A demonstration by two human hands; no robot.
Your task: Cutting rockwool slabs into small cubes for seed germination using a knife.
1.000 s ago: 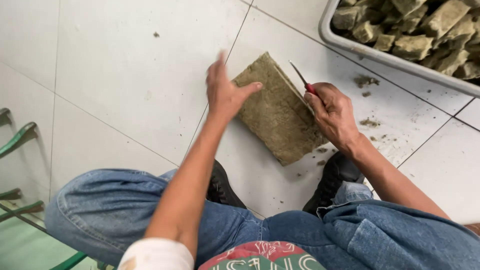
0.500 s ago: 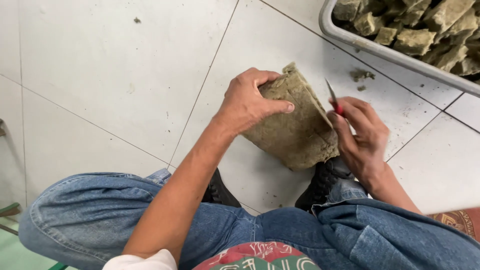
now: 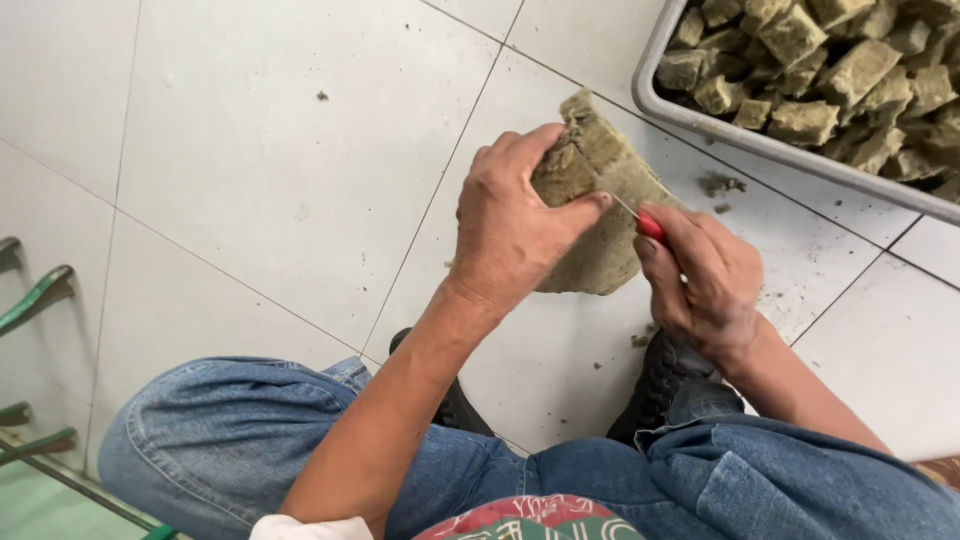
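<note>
My left hand [image 3: 515,225] grips a thick olive-brown fibrous slab [image 3: 598,200], tilted up on its edge above the white floor tiles. My right hand [image 3: 705,280] holds a small knife with a red handle [image 3: 650,227]; its thin blade lies against the slab's right side, just past my left fingertips. Most of the blade is hidden between the slab and my fingers.
A grey tray [image 3: 700,125] at the upper right holds several cut cubes of the same brown material. Crumbs [image 3: 722,185] lie on the tile beside it. My knees in blue jeans and black shoes [image 3: 660,385] fill the bottom. Green metal bars [image 3: 35,300] stand at left.
The slab lay flat under my left palm; my left hand has since closed on it and raised it onto its edge. My right hand with the knife moved in against its side.
</note>
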